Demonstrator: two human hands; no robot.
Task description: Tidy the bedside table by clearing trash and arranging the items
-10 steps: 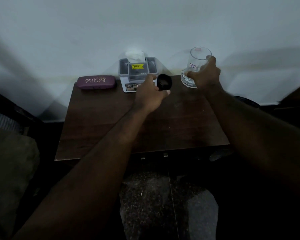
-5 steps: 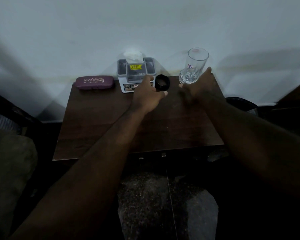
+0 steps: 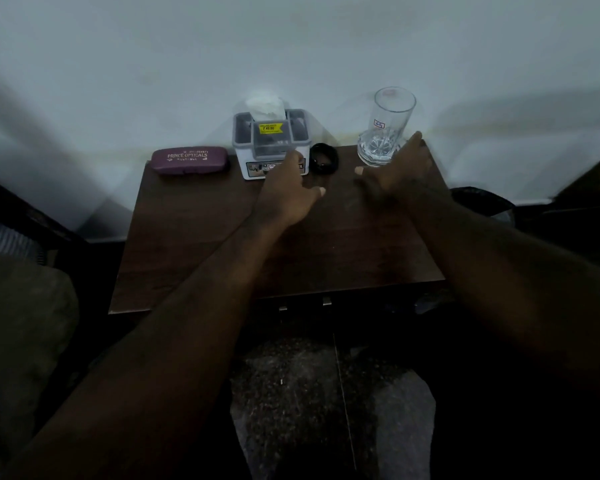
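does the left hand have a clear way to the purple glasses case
Probably yes: the left hand is open and empty, and only bare tabletop lies between it and the glasses case.

Along the desk's (image 3: 194, 237) back edge, left to right: maroon case (image 3: 190, 160) lying flat; white-grey box (image 3: 270, 143) with tissue (image 3: 265, 105) sticking up; black band (image 3: 323, 158) just beside it; empty clear glass (image 3: 387, 128), upright.

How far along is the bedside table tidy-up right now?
Looks nearly done: the glasses case, tissue box, black round item and glass stand in a row along the back edge of the table, no trash visible. Nothing is in hand: left hand and right hand are open. Little seems left.
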